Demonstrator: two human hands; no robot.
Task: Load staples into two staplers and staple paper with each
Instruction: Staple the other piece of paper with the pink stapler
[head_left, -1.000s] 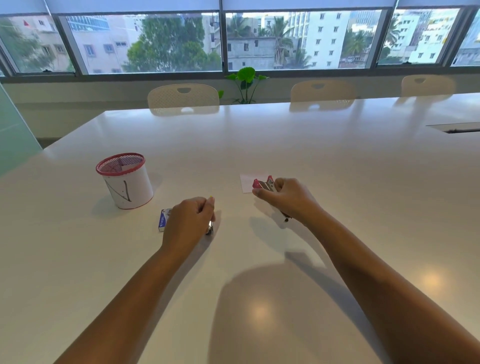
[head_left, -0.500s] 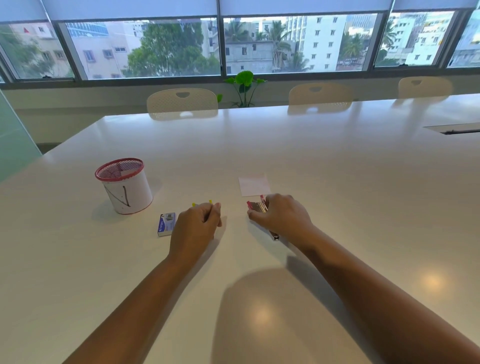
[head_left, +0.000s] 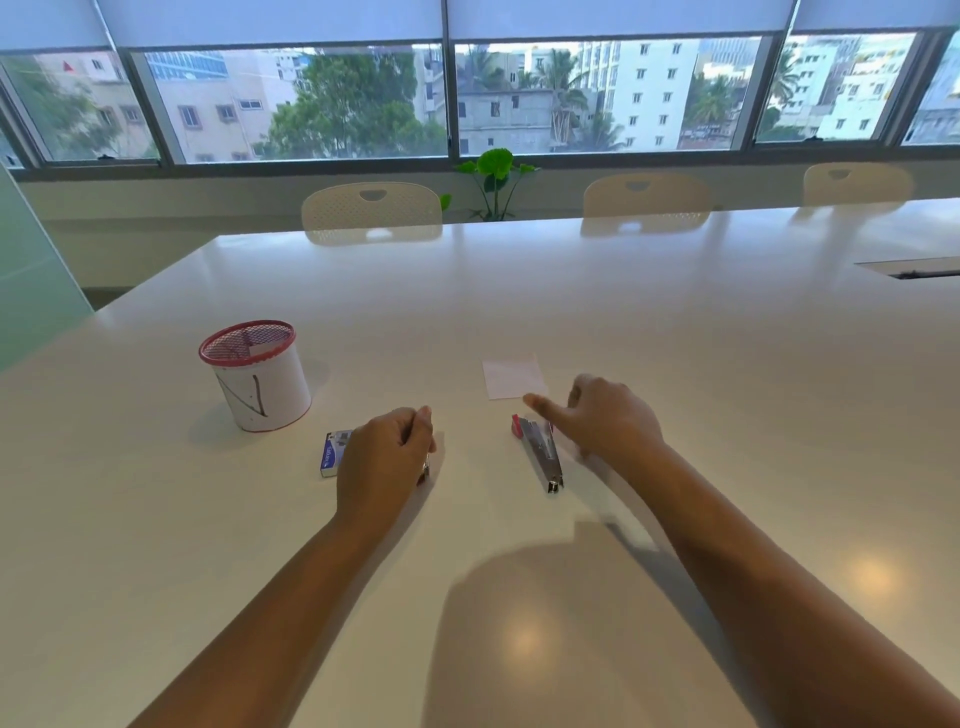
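The pink stapler lies flat on the white desk, free of both hands. Its long axis runs from about 11 o'clock, where the pink end is, to 5 o'clock, where the metal end points toward the person. The right hand is just beside it at its 2 o'clock side. The fingers are loose and hold nothing, and one finger stretches toward the small white paper, which lies near the stapler at 12 o'clock.

The left hand is curled around a small object. Only a thin metal part shows below it, so probably this is the second stapler, but I cannot tell. The blue staple box is partly hidden, touching or just beside this hand at its 9 o'clock side.

I judge the step is to bring paper and stapler together. To do it well, slide the paper edge fully into the stapler mouth, keep the stapler flat, and press straight down on top.
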